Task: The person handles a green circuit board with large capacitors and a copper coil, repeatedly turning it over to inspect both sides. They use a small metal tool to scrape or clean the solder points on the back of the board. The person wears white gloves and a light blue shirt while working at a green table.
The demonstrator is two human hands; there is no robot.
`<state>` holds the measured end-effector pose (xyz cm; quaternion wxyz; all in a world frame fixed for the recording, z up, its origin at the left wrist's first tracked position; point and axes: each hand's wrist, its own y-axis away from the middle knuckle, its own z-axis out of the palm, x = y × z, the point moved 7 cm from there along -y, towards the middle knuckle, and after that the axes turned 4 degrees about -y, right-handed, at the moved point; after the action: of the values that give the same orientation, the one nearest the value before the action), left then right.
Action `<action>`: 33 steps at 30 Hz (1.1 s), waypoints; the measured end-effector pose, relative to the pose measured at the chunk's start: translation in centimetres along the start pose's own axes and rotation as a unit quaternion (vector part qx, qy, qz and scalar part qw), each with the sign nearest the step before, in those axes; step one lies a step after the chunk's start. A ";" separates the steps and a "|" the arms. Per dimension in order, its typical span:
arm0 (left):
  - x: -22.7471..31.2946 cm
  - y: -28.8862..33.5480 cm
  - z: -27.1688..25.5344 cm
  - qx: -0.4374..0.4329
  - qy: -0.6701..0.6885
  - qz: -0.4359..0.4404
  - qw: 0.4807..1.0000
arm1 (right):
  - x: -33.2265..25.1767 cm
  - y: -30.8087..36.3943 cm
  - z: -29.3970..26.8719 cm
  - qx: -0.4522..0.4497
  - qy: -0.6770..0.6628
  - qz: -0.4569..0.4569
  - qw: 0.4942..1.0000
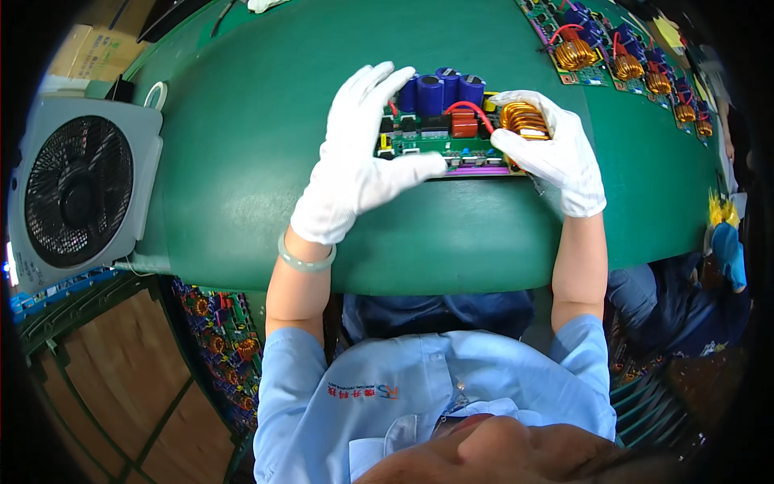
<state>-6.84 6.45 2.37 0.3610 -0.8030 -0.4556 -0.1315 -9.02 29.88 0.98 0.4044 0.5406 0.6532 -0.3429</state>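
A green circuit board (461, 147) with parts on it lies in front of me on the green table. Blue cylindrical capacitors (430, 95) stand along its far side, and an orange-red block (463, 123) with a red wire sits near its middle. My left hand (359, 157), in a white glove, is at the board's left end with fingers stretched and thumb apart along the near edge; whether it presses on the board is unclear. My gloved right hand (560, 149) curves its thumb and fingers round the copper wire coil (524, 119) at the right end.
Several similar boards with copper coils (575, 55) stand in a row at the far right. A grey box fan (81, 189) is at the left edge. Below the table at left, more boards (222, 343) are stacked beside a rack. Another person's blue-gloved hand (730, 252) shows at right.
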 end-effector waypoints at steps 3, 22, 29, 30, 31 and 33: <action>4.4 -1.2 -0.6 0.021 -0.138 0.085 0.987 | -0.4 0.0 0.1 -0.018 0.000 0.014 1.000; 7.3 -3.4 3.1 -0.065 -0.177 0.061 0.980 | -1.1 1.4 -1.0 0.029 0.049 -0.144 0.988; 5.6 -3.0 3.7 -0.046 -0.162 0.044 0.985 | -1.6 1.5 -0.7 0.008 0.065 -0.129 0.989; 5.3 -3.2 4.0 -0.044 -0.160 0.052 0.985 | -1.6 1.6 -0.7 0.006 0.080 -0.126 0.989; 5.2 -3.1 3.9 -0.041 -0.157 0.059 0.985 | -1.7 1.6 -0.7 0.003 0.095 -0.124 0.988; 4.9 -3.0 3.4 -0.065 -0.059 0.010 0.996 | -1.6 1.7 -0.6 -0.004 0.035 -0.113 0.993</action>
<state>-7.00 12.86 4.00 0.2818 -0.8354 -0.4590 -0.1094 -7.35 30.05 2.68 0.3428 0.4733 0.7250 -0.3644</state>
